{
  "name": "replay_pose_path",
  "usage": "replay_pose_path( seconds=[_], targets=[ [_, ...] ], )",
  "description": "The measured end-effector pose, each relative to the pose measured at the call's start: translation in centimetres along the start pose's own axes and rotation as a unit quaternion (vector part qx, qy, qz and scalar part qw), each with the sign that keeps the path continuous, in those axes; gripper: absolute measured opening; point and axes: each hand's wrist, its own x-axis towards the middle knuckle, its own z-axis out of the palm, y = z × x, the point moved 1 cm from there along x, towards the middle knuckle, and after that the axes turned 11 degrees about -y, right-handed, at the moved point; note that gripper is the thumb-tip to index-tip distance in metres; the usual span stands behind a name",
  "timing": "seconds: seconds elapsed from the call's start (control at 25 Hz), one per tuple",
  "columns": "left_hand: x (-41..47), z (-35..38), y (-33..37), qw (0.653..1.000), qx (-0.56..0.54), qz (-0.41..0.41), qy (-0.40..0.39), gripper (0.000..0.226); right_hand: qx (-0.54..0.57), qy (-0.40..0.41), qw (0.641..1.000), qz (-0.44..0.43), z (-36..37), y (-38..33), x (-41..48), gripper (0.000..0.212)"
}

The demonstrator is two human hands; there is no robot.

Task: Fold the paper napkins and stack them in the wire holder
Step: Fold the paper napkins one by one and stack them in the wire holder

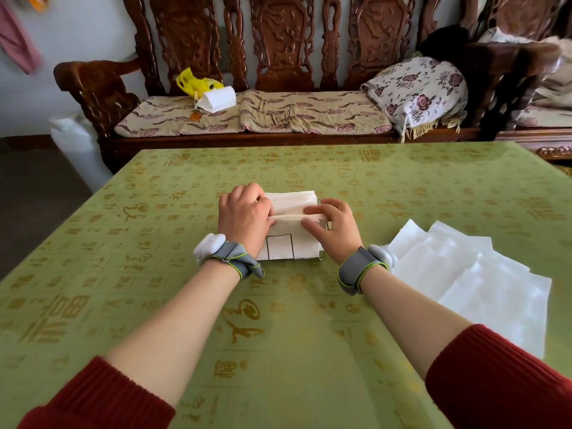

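Observation:
A thin wire holder (280, 238) stands mid-table, packed with folded white napkins (294, 199) standing on edge. My left hand (243, 213) curls over the left end of the stack, fingers round the napkins. My right hand (334, 226) lies on the right end; its fingers pinch the nearest folded napkin (289, 227) at its top edge. To the right, several unfolded white napkins (470, 280) lie spread flat and overlapping on the green tablecloth (185, 274).
A carved wooden bench (278, 57) with cushions stands just beyond the table's far edge. On it lie a yellow bag (195, 82), a white paper pack (218, 99) and a flowered pillow (421, 91). The table's left edge runs diagonally at the left.

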Motion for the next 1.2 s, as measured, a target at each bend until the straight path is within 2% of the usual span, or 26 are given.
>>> replay_pose_path(
  seconds=[0.08, 0.24, 0.44, 0.6, 0.72, 0.8, 1.04, 1.2],
  targets=[
    [0.2, 0.0, 0.0, 1.0, 0.003, 0.004, 0.0, 0.02, -0.052, -0.001, 0.999, 0.0, 0.2, 0.3, 0.1, 0.025],
    [-0.5, 0.6, -0.2, 0.999, -0.03, -0.001, -0.02, 0.025, -0.133, -0.03, 0.991, 0.016, 1.1, 0.4, 0.3, 0.025],
    [-0.8, -0.1, -0.6, 0.997, -0.077, -0.002, 0.004, 0.026, -0.074, -0.021, 0.996, 0.039, 0.8, -0.2, 0.0, 0.027],
    [-2.2, -1.2, -0.1, 0.994, -0.106, -0.007, 0.001, 0.022, -0.077, 0.008, 0.996, 0.052, -0.5, -1.0, -1.9, 0.037],
    [-3.6, -2.2, 1.7, 0.992, -0.12, 0.0, -0.034, 0.018, -0.091, 0.024, 0.994, 0.06, -1.6, -2.0, -3.9, 0.043],
    [-4.9, -2.5, 3.6, 0.986, -0.151, 0.009, -0.072, 0.017, -0.106, 0.007, 0.992, 0.061, -2.2, -2.1, -5.9, 0.038],
    [-10.4, 0.3, 12.2, 0.945, -0.23, 0.081, -0.22, 0.017, -0.169, -0.049, 0.981, 0.083, -4.6, 0.8, -13.2, 0.028],
    [-11.9, 1.3, 18.1, 0.934, -0.239, 0.127, -0.232, 0.025, -0.204, -0.026, 0.97, 0.127, -8.3, 3.5, -16.2, 0.036]
  ],
)
